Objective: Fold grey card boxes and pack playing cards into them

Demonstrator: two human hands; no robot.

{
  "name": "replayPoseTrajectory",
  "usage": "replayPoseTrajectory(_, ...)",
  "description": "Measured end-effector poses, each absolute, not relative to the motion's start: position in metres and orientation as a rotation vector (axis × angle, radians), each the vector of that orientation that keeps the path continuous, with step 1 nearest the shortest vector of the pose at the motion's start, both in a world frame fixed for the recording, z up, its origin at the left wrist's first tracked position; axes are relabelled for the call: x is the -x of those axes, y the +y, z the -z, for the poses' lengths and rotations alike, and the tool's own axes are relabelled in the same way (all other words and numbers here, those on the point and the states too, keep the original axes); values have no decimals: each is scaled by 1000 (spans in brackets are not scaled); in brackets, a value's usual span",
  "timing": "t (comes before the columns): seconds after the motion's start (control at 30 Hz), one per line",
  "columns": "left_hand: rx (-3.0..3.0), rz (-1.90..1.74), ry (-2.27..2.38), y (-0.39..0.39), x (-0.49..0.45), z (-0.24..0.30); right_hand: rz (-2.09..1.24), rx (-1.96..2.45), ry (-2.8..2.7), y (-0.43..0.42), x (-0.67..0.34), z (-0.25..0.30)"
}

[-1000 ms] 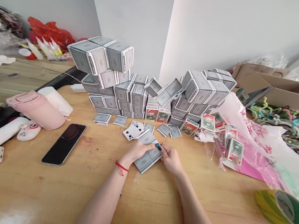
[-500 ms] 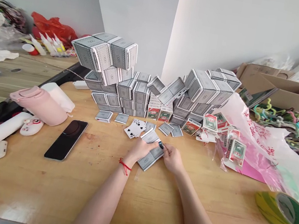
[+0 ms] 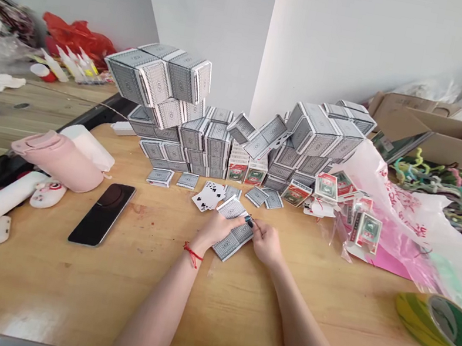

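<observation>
Gripping a grey-backed deck of playing cards (image 3: 235,240) between both hands, the left hand (image 3: 216,231) pressed over it and the right hand (image 3: 266,245) pinching its edge, with fanned spade cards (image 3: 208,196) just ahead and many more decks (image 3: 216,148) stacked in tall piles farther ahead.

The left forearm (image 3: 158,303) and right forearm (image 3: 302,329) are angling inward, the left hand (image 3: 217,231) resting palm-down while the right hand (image 3: 266,245) is pinching close beside it.
</observation>
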State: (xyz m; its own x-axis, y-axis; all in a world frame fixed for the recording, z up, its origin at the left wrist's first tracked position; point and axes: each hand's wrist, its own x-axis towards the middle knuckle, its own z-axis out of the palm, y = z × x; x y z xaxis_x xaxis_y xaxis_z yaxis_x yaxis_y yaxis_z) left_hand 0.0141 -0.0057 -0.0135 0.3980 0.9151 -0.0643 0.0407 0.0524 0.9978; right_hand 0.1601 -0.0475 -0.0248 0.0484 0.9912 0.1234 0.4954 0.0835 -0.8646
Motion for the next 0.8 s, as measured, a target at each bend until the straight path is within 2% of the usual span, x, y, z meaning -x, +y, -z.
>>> replayPoseTrajectory(0.2,-1224,-731,932,-2,-5,3,-1205,1306,-1235,-47,-156,21)
replayPoseTrajectory(0.33,-1099,-631,749,1,3,-3,-1142,1294,-1133,-46,-162,17)
replayPoseTrajectory(0.8,-1290,-500,657,3,0,5,-1060,1416,-1213,-45,-174,15)
